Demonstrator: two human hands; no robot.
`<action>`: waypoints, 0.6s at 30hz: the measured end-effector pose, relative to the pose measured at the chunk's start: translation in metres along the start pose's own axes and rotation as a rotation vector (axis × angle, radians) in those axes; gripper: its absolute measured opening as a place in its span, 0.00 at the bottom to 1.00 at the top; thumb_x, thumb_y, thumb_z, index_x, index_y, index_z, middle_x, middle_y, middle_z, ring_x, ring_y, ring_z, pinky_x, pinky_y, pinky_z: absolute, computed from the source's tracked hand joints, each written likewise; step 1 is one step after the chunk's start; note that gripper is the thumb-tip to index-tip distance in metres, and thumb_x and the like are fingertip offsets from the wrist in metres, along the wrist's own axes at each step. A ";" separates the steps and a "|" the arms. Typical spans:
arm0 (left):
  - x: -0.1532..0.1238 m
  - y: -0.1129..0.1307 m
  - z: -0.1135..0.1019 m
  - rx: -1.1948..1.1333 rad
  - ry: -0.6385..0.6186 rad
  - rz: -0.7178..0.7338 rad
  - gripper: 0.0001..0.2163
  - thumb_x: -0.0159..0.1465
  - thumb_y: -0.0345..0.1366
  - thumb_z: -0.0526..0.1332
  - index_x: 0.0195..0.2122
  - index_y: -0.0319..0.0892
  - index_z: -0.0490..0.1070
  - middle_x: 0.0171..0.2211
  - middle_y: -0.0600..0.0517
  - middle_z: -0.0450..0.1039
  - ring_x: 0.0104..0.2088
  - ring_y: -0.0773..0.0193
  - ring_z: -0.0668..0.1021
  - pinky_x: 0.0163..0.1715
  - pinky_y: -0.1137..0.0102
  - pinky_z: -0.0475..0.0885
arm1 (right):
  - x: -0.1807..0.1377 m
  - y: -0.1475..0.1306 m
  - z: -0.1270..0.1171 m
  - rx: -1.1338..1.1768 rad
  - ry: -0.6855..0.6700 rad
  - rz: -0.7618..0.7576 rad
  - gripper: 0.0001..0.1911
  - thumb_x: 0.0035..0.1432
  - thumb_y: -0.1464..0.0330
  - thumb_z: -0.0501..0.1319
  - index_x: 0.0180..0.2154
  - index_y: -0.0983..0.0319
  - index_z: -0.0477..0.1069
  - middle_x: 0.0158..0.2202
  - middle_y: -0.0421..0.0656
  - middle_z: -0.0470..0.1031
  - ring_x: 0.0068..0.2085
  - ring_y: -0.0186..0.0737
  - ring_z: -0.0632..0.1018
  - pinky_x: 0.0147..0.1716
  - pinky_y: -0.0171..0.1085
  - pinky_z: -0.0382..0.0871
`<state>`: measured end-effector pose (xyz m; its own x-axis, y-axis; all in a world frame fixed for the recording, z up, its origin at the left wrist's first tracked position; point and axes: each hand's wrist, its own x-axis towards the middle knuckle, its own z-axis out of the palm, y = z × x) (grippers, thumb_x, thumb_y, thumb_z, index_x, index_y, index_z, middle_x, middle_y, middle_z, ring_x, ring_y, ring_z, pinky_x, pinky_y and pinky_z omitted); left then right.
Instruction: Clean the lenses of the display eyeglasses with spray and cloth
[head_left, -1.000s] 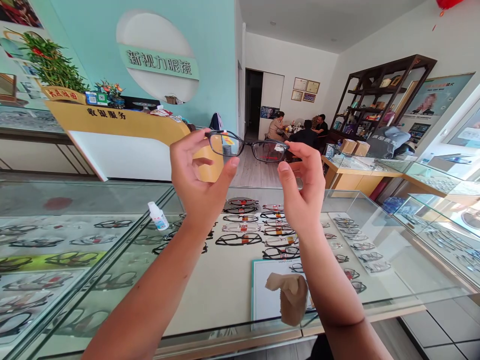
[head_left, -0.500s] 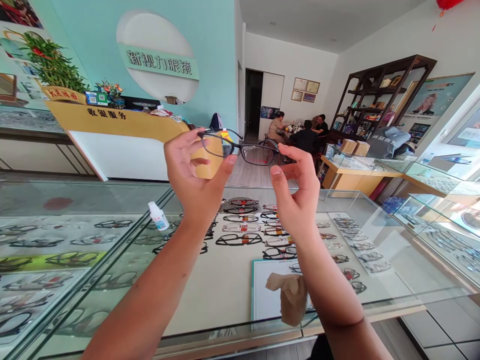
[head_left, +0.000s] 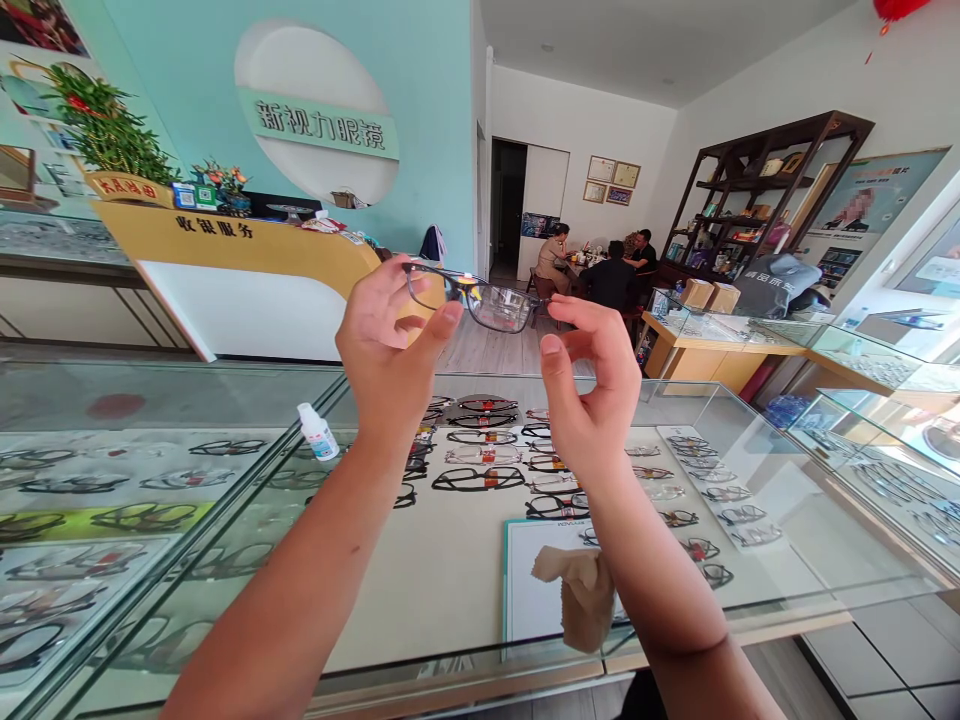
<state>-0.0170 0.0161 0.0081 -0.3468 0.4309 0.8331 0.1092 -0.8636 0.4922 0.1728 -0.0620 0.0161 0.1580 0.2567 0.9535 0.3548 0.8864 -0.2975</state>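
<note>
Glass runs all round you in this eyewear shop, and the head view looks over a long glass table (head_left: 465,675) with rows of display frames (head_left: 480,478) laid out under its top.

Above the table, at about eye height, you hold a pair of dark-rimmed eyeglasses (head_left: 480,297), tilted so their right end dips. Your left hand (head_left: 386,350) pinches the left end of the frame between thumb and fingers. Your right hand (head_left: 592,385) curls its fingers at the other end with the thumb standing apart below. Whether it grips or only steadies cannot be told.

On the table near its front edge, a tan cloth (head_left: 581,595) lies crumpled on a white mat (head_left: 525,600). A small white bottle (head_left: 316,432) stands towards the table's left side.

By the look of it you are at the inspecting step, lenses raised against the light. Any further handling calls for fingertips on the rim and off the lenses, with both ends supported.

Beyond the table to the left, a yellow service desk (head_left: 247,250) reads 收银服务, and the wall sign (head_left: 319,122) above it reads 新视力眼镜. Far behind the table, people sit in a group (head_left: 607,270), well apart from your hands. Print on the bottle and mat is too small to read.
</note>
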 end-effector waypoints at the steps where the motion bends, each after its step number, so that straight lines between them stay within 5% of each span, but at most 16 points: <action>1: 0.000 0.000 0.000 0.002 0.005 0.013 0.37 0.59 0.59 0.80 0.62 0.46 0.74 0.62 0.42 0.79 0.63 0.45 0.82 0.54 0.50 0.80 | 0.000 0.000 0.000 0.007 -0.002 0.005 0.09 0.75 0.67 0.62 0.53 0.54 0.79 0.56 0.48 0.82 0.53 0.46 0.83 0.44 0.45 0.80; 10: -0.017 0.021 0.006 0.229 0.164 0.387 0.30 0.62 0.52 0.78 0.63 0.56 0.72 0.62 0.47 0.75 0.64 0.43 0.79 0.52 0.44 0.79 | 0.003 0.016 0.002 0.241 0.044 0.328 0.12 0.73 0.55 0.67 0.49 0.55 0.81 0.47 0.43 0.85 0.38 0.38 0.83 0.38 0.40 0.77; 18: -0.030 0.031 0.005 0.420 0.163 0.384 0.36 0.58 0.49 0.81 0.65 0.54 0.69 0.61 0.43 0.73 0.65 0.39 0.74 0.57 0.43 0.77 | 0.009 0.034 0.002 0.309 0.039 0.545 0.18 0.69 0.50 0.68 0.45 0.56 0.82 0.42 0.42 0.86 0.35 0.37 0.83 0.34 0.37 0.75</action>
<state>0.0016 -0.0220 -0.0004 -0.3446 0.0333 0.9382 0.6034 -0.7577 0.2485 0.1848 -0.0288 0.0146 0.2770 0.6942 0.6644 -0.0682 0.7039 -0.7070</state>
